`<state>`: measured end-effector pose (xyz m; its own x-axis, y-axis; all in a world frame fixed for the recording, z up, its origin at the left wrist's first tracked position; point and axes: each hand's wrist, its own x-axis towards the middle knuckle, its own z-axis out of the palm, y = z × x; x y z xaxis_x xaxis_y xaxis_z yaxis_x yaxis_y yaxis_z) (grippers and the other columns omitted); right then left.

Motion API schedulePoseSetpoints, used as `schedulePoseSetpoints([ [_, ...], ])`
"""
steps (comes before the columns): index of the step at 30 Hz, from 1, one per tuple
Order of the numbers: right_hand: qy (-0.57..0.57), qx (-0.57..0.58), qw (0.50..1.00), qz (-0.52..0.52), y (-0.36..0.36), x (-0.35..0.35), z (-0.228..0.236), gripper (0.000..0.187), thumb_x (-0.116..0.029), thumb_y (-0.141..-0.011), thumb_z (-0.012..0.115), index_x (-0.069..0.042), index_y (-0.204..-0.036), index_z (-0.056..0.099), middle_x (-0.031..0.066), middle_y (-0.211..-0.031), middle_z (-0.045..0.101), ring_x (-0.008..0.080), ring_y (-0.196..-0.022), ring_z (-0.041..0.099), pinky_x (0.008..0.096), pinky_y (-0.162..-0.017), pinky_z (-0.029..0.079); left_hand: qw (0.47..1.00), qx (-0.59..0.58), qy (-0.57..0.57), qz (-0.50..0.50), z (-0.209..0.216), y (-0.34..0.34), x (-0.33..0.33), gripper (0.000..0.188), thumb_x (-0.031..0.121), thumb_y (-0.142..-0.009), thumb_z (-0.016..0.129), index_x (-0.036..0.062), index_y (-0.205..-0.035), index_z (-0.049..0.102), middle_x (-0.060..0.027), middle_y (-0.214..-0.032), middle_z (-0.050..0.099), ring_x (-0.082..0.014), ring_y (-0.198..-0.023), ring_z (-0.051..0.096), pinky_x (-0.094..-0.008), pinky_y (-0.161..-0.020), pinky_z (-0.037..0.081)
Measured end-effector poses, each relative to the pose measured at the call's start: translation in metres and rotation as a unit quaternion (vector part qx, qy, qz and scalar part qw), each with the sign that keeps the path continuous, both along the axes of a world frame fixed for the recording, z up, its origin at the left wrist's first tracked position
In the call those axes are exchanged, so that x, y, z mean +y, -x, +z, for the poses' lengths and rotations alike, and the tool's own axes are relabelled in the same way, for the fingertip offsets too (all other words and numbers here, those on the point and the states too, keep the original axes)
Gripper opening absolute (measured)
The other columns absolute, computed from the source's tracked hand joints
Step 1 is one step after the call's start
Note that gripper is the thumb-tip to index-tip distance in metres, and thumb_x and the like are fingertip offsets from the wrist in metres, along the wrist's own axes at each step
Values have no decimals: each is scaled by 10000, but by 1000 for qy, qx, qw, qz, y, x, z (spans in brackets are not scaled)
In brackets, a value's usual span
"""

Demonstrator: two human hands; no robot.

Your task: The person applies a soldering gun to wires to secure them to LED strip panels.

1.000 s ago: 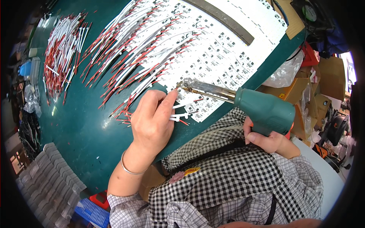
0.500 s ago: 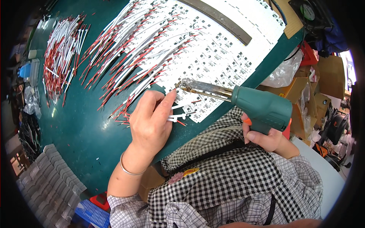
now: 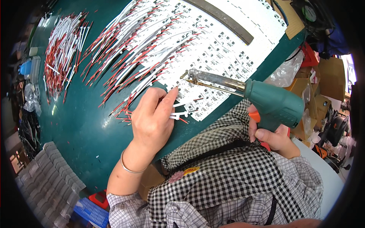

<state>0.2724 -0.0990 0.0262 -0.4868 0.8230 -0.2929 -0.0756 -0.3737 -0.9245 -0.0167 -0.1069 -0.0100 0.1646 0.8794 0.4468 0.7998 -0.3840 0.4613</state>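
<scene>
My right hand (image 3: 274, 137) is closed round the handle of a green soldering gun (image 3: 275, 102) with an orange trigger. Its long metal barrel points left, and the tip is just above the white circuit board panel (image 3: 224, 81), a little apart from my left fingertips. At the panel's near left corner, my left hand (image 3: 152, 117) is closed, thumb and forefinger close together; what they pinch is too small to make out. White and red wires (image 3: 179, 114) stick out from under that hand on both sides, gripped by its curled fingers.
Rows of wires (image 3: 129, 64) lie across the panel's left part. A dark curved bar (image 3: 222, 19) rests on its far side. Further left is a pile of loose wires (image 3: 62, 57) on the green table (image 3: 87, 125). Grey stacked pieces (image 3: 49, 186) stand at lower left.
The soldering gun has shifted right and slightly nearer to me, and its tip has drawn away from my left fingertips. My left hand has barely moved.
</scene>
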Motion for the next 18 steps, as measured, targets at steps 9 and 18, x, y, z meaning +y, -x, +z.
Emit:
schedulePoseSetpoints([
  [9,-34,33,998,36,-20,-4,-3,492,12,-816,596,57,-1276,430,181,-1239,500,150,-730,573,254,-568,535,998,-34,30,-35,0,7,4,421,-151,-555,568,2,-936,660,-106,-805,576,-247,-687,591,-321,-556,482],
  [18,-7,-38,998,51,-19,-17,-1,412,-142,-808,663,3,-1150,485,119,-810,571,160,-652,563,264,-569,499,997,-12,8,-81,1,12,10,360,-110,-588,586,30,-904,687,-83,-808,601,-235,-697,608,-317,-569,495],
])
